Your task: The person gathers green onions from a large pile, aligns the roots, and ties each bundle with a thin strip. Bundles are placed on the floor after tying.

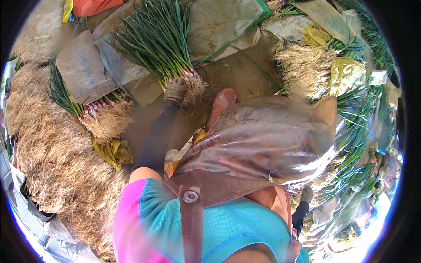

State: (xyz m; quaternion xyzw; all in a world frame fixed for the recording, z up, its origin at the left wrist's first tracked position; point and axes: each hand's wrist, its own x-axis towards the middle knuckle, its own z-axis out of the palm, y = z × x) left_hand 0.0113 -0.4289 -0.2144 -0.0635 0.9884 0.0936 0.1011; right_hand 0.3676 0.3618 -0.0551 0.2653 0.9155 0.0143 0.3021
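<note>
My left hand (175, 90), in a dirty work glove with a dark arm sleeve behind it, grips the lower stems of a large bunch of green onions (158, 42). The leaves fan out away from me, and pale roots (194, 87) hang at the near end. My right hand (307, 194), also gloved, is low at my right side beside the apron, near loose green onions (352, 164). Its fingers are too small to make out. A brown waterproof apron (263, 138) covers my lap, and a reddish-brown rubber boot (222, 105) shows past it.
Heaped onion roots (59, 157) fill the left side. A second bunch (105, 121) lies partly under a worn sack (85, 69). A green-edged sheet (223, 29) is spread ahead. More rooted onions (302, 69) and yellow plastic (347, 75) lie at right.
</note>
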